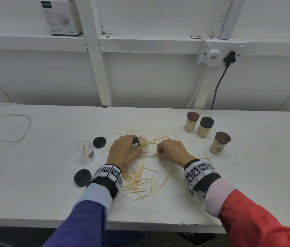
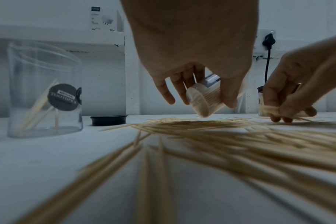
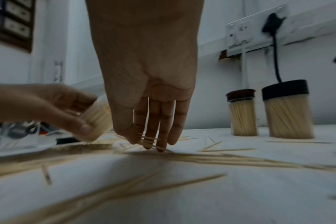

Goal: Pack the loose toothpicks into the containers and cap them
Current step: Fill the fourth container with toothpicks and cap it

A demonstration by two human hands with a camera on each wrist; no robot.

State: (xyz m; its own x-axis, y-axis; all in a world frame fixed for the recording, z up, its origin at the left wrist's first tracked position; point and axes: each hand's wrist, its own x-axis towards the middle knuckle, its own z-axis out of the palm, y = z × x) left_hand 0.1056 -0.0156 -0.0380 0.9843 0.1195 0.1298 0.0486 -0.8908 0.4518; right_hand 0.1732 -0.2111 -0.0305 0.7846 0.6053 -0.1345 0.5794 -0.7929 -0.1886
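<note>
Your left hand curls round a nearly full container, tipped on its side at mid-table with the open mouth facing right. Your right hand, just right of it, pinches a few loose toothpicks against the table. Tilt the container further and its load will likely slide out; the thin pinch could also shed sticks. Near-empty jar stands left beside two black caps; three capped full jars stand far right.

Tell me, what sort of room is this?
Probably a plain workroom or lab bench, not a kitchen: a rough white-painted table, a bare white wall with a double socket, and a boxed charger on the ledge.
</note>
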